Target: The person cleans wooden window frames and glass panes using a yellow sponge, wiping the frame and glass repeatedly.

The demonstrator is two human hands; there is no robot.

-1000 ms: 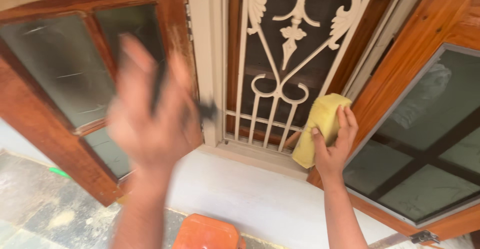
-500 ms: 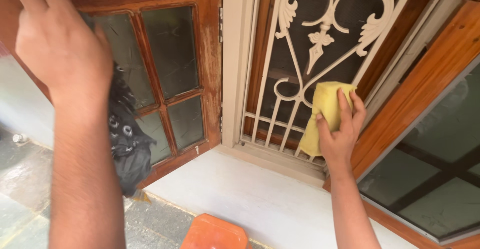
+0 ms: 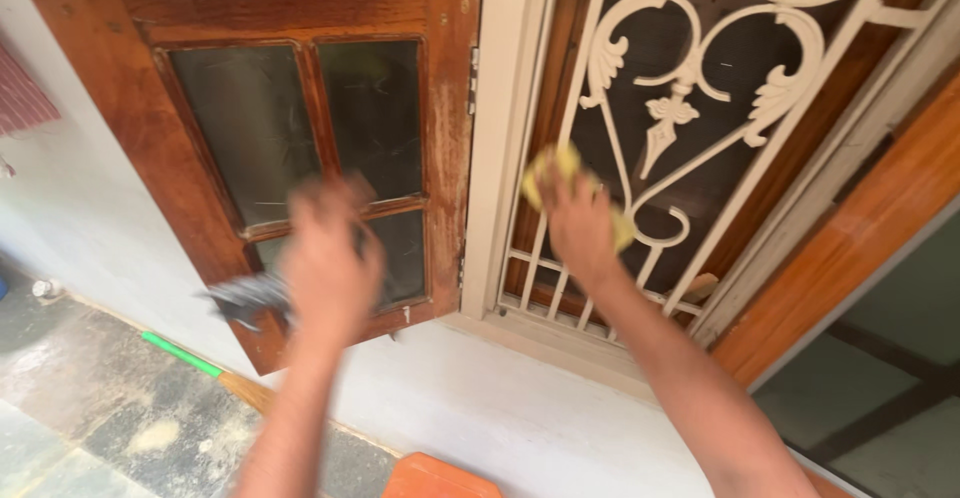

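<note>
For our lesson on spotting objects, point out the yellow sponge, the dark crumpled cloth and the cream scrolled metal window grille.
yellow sponge [image 3: 556,170], head view, upper edge above the fingers.
dark crumpled cloth [image 3: 243,298], head view, loose end left of the hand.
cream scrolled metal window grille [image 3: 668,113], head view, central leaf ornament.

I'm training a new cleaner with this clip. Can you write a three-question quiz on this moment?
1. True or false: the right hand presses a yellow sponge against the white metal grille.
2. What does the left hand hold? A) dark cloth B) spray bottle C) brush
3. What material frames the glass-paned shutter?

Key: 1 true; 2 A, the dark cloth; 3 wood.
</note>
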